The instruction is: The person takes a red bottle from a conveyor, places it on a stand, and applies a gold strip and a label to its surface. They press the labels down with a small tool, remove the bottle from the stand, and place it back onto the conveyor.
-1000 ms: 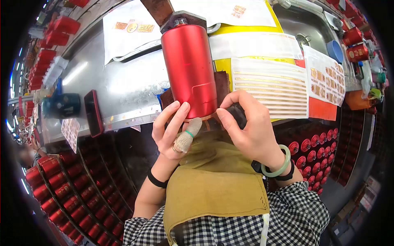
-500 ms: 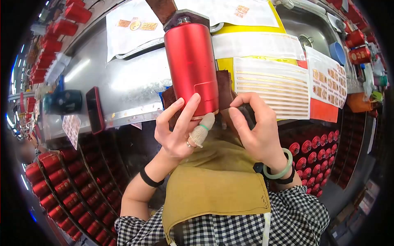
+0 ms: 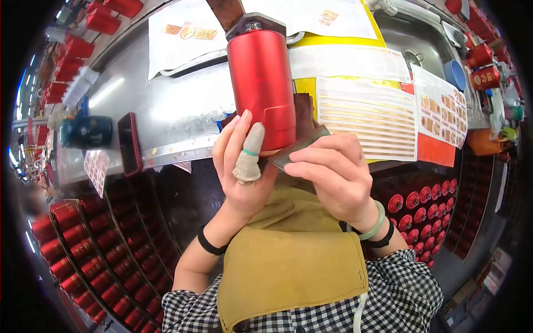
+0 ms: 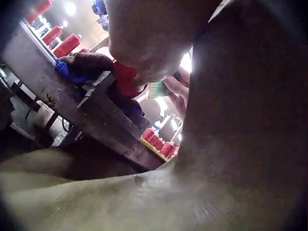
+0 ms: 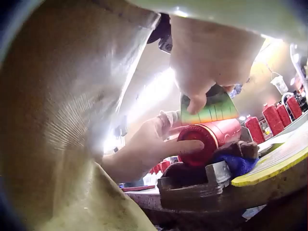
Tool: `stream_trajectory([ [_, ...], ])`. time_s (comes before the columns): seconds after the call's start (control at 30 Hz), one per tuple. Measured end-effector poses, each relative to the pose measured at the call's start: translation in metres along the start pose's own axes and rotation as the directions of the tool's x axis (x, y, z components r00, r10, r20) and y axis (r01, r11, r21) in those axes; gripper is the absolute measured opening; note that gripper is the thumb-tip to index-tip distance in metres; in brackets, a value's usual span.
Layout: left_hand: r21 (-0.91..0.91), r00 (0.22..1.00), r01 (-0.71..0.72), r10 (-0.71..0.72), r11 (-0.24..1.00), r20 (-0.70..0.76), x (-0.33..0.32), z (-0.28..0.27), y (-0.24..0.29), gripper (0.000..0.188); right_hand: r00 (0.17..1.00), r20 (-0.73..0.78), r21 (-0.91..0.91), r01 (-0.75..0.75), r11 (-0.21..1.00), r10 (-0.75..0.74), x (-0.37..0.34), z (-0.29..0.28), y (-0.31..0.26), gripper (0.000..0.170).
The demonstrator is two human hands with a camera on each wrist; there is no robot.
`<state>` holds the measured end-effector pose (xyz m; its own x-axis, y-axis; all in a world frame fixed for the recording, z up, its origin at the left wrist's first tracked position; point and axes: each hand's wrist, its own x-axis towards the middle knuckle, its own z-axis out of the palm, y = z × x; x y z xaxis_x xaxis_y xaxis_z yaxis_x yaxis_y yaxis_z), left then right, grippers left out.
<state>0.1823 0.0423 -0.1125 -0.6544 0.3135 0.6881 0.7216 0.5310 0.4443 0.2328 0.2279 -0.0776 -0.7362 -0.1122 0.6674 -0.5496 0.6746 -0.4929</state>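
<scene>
A red metal bottle (image 3: 264, 83) lies lengthwise on a dark rest, its neck against a dark holder (image 3: 255, 23) at the far end. My left hand (image 3: 240, 187) is at the near end, straight fingers along the side. In the right wrist view its thumb stretches across the bottle's base (image 5: 192, 147). A cloth finger cover (image 3: 251, 152) with a green band sits on one finger. My right hand (image 3: 340, 173) pinches a flat squeegee (image 3: 297, 149), dark in the head view and greenish in the right wrist view (image 5: 211, 112). The squeegee's edge is right at the bottle's near end.
Right of the bottle lie a sheet of gold strips (image 3: 366, 119) and a sticker sheet (image 3: 441, 108). A phone (image 3: 129, 144) and a dark teal mug (image 3: 86, 132) are on the left. Racks of red bottles (image 3: 83, 252) stand below the bench.
My right hand has turned so the squeegee now shows, slanting across to the bottle's near end. The left hand's covered finger has swung from under the bottle to point upward.
</scene>
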Motion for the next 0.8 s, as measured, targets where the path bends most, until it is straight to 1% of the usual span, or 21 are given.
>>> stream_trajectory([
  [0.03,0.055,1.000,0.007,-0.005,0.998,-0.025,0.005,0.002,0.001,0.058,1.000,-0.001,0.000,0.002,1.000,-0.002,0.000,0.000,-0.001,0.031],
  [0.07,0.149,0.998,-0.055,0.050,0.987,0.037,0.008,0.002,-0.003,0.059,1.000,0.011,-0.018,-0.004,1.000,0.004,-0.001,0.000,-0.004,0.031],
  [0.1,0.149,0.998,-0.053,0.048,0.987,0.037,0.007,0.002,-0.008,0.059,1.000,0.025,-0.037,-0.012,0.999,0.013,-0.002,-0.001,-0.006,0.031],
  [0.17,0.120,0.987,-0.158,0.153,0.980,0.053,0.004,0.006,-0.020,0.060,0.999,0.035,-0.046,-0.014,0.999,0.015,-0.002,-0.002,-0.005,0.031],
  [0.2,0.112,0.995,-0.100,0.097,0.989,0.034,0.006,0.003,-0.017,0.060,0.999,0.032,-0.038,-0.010,0.999,0.011,-0.003,-0.001,-0.004,0.030],
  [0.23,0.115,0.995,-0.098,0.095,0.989,0.034,0.000,0.003,-0.018,0.060,1.000,0.030,-0.028,-0.006,1.000,0.007,-0.004,-0.001,-0.004,0.030],
  [0.27,-0.099,0.996,0.082,-0.084,0.992,-0.012,-0.010,0.005,-0.023,0.060,1.000,0.030,-0.027,-0.004,1.000,0.005,-0.003,-0.002,-0.004,0.030],
  [0.3,-0.313,0.964,0.246,-0.265,0.917,-0.018,-0.015,0.003,-0.025,0.060,0.999,0.046,-0.029,0.001,1.000,0.000,-0.002,-0.003,-0.004,0.030],
  [0.33,-0.260,0.964,0.265,-0.262,0.928,0.047,-0.016,-0.001,-0.028,0.060,0.998,0.062,-0.032,0.006,0.999,-0.004,-0.001,-0.004,-0.004,0.030],
  [0.37,-0.261,0.963,0.267,-0.264,0.928,0.048,-0.014,0.000,-0.026,0.060,0.998,0.064,-0.032,0.004,0.999,-0.002,-0.001,-0.004,-0.004,0.030],
  [0.43,0.006,0.993,0.088,-0.088,0.996,-0.084,-0.002,0.003,-0.014,0.060,0.998,0.060,-0.048,0.020,0.999,-0.017,0.001,-0.004,-0.004,0.030],
  [0.47,0.039,0.998,0.052,-0.050,0.998,-0.040,0.006,0.003,-0.006,0.063,0.998,0.061,-0.050,0.024,0.998,-0.020,0.003,-0.004,-0.004,0.030],
  [0.5,0.038,0.998,0.053,-0.052,0.998,-0.041,0.005,0.005,-0.009,0.063,0.998,0.063,-0.041,0.018,0.999,-0.016,0.004,-0.004,-0.005,0.029],
  [0.57,0.020,0.998,-0.056,0.056,0.998,-0.009,-0.001,0.012,-0.020,0.065,0.998,0.061,-0.034,0.015,0.999,-0.012,0.004,-0.005,-0.004,0.028],
  [0.6,-0.074,0.998,0.022,-0.027,0.997,-0.058,-0.008,0.015,-0.024,0.065,0.998,0.064,-0.028,0.010,1.000,-0.009,0.004,-0.006,-0.003,0.028],
  [0.63,-0.075,0.998,0.020,-0.024,0.997,-0.059,-0.013,0.012,-0.026,0.065,0.998,0.066,-0.023,0.008,1.000,-0.007,0.003,-0.007,-0.002,0.027],
  [0.67,-0.205,0.983,0.175,-0.181,0.963,-0.013,-0.019,0.006,-0.028,0.065,0.998,0.063,-0.023,0.007,1.000,-0.006,0.003,-0.007,-0.002,0.027],
  [0.7,-0.322,0.943,0.328,-0.329,0.888,0.050,-0.021,0.001,-0.029,0.066,0.997,0.071,-0.023,0.009,1.000,-0.008,0.003,-0.006,-0.001,0.027],
  [0.73,-0.195,0.952,0.307,-0.297,0.932,0.080,-0.018,-0.003,-0.026,0.067,0.997,0.079,-0.027,0.008,1.000,-0.006,0.003,-0.007,-0.001,0.027],
  [0.77,-0.195,0.950,0.312,-0.302,0.930,0.083,-0.014,0.000,-0.022,0.067,0.996,0.084,-0.026,0.004,1.000,-0.002,0.002,-0.007,-0.002,0.027],
  [0.8,-0.144,0.981,0.185,-0.191,0.972,-0.036,-0.008,0.009,-0.017,0.065,0.996,0.090,-0.026,0.005,1.000,-0.002,0.002,-0.008,-0.002,0.027],
])
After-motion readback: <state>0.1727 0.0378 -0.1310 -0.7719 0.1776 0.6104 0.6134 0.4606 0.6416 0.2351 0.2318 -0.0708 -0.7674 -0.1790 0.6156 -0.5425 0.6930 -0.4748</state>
